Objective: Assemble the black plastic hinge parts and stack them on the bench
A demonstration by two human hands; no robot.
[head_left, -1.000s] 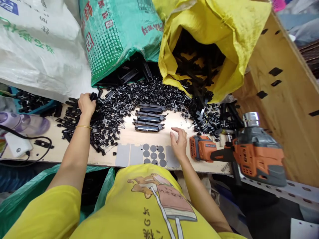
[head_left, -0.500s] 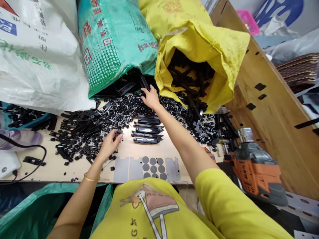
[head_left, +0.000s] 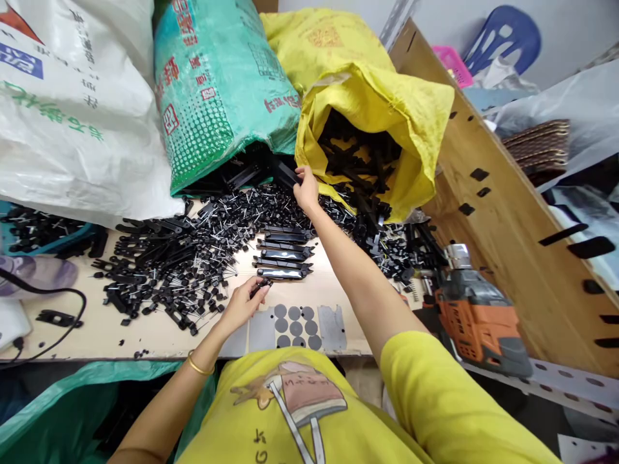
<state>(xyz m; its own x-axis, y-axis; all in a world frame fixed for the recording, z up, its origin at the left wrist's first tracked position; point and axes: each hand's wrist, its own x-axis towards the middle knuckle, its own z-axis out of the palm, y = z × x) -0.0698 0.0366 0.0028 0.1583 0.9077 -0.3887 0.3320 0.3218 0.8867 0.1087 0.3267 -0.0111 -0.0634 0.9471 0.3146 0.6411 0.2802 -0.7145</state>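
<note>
My right hand (head_left: 306, 188) reaches far across the bench to the mouth of the green sack (head_left: 217, 90), its fingers closed round a long black plastic strip (head_left: 285, 173). My left hand (head_left: 244, 303) rests near the bench's front edge, pinching a small black part (head_left: 261, 286) beside the grey pad sheets (head_left: 290, 322). A row of several assembled black bars (head_left: 283, 252) lies between the hands. A wide heap of small black parts with metal pins (head_left: 193, 258) covers the bench to the left.
A yellow sack (head_left: 387, 109) full of black strips lies open at the back right, a white sack (head_left: 72, 109) at the back left. An orange power driver (head_left: 476, 316) lies at the right. A wooden board (head_left: 522, 225) walls off the right side. A black cable (head_left: 48, 296) runs at the left.
My right hand went from the front edge to the green sack's mouth and closed on a strip. My left hand came back from the far left heap to the front, by the pad sheets.
</note>
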